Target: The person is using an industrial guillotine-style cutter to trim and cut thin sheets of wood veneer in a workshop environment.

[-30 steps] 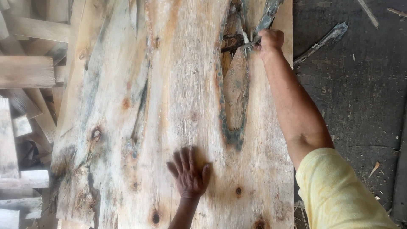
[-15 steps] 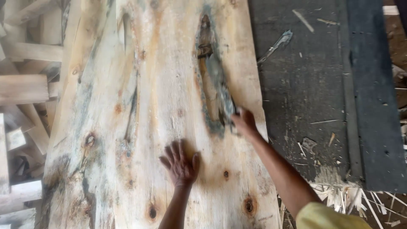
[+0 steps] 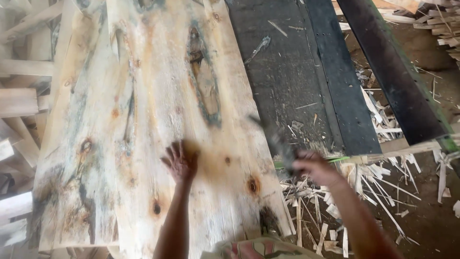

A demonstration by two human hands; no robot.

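Note:
A wide pale wooden slab (image 3: 143, 120) with knots, dark stains and a long bark-edged cavity (image 3: 203, 81) lies in front of me. My left hand (image 3: 180, 163) rests flat on it, fingers spread, near its lower middle. My right hand (image 3: 314, 167) is off the slab's right edge, blurred by motion, gripping a long dark strip of bark (image 3: 278, 141) that points up and to the left.
A dark grey surface (image 3: 282, 81) and dark beams (image 3: 393, 72) run along the right of the slab. Wood splinters and shavings (image 3: 364, 192) litter the ground at lower right. Stacked lumber offcuts (image 3: 19, 100) crowd the left edge.
My right hand has pulled back from the cavity and swung off the slab to the right with the bark strip. My left hand has stayed pressed on the slab.

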